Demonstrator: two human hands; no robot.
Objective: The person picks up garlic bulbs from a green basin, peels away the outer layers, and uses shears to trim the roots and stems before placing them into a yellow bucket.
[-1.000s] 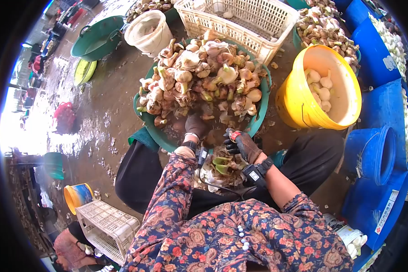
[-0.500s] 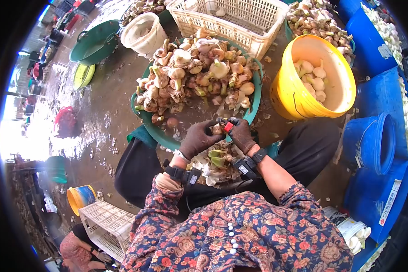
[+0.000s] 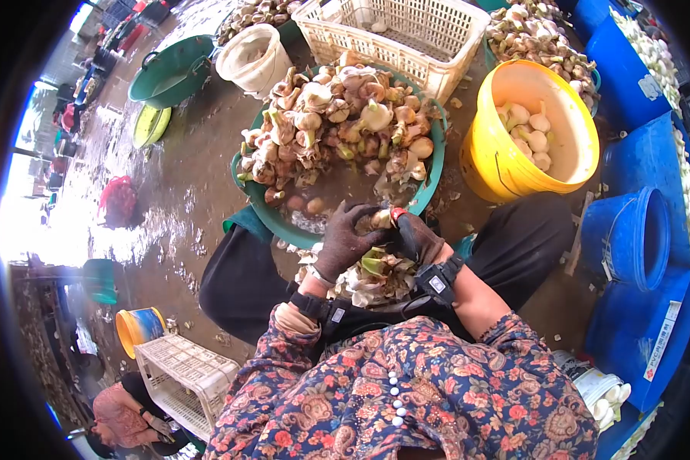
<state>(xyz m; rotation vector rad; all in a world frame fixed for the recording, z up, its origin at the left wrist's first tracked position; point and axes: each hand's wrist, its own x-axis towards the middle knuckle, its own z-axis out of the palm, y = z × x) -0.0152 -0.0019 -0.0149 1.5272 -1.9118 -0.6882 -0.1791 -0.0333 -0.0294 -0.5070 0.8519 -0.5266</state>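
Observation:
Both hands wear dark gloves and meet at the near rim of a green tub (image 3: pixel 437 165) heaped with unpeeled garlic (image 3: pixel 307 119). My left hand (image 3: pixel 348 239) is wrapped round a garlic bulb (image 3: pixel 379 221). Against the same bulb, my right hand (image 3: pixel 417 236) is closed on a small red-handled tool (image 3: pixel 397 215); its working end is hidden. Below the hands, a pile of garlic skins and cut stems (image 3: pixel 372 277) lies between the legs.
A yellow bucket (image 3: pixel 483 146) with peeled bulbs stands right of the tub. Beyond the tub is a white crate (image 3: pixel 391 47), with a white bucket (image 3: pixel 253 61) beside it. A blue bucket (image 3: pixel 617 238) is at the right. Another person (image 3: pixel 123 414) sits at lower left.
Both hands have shifted slightly right and down, and the right hand has turned at the wrist. The bulb shows a paler surface. The whole view has moved a little.

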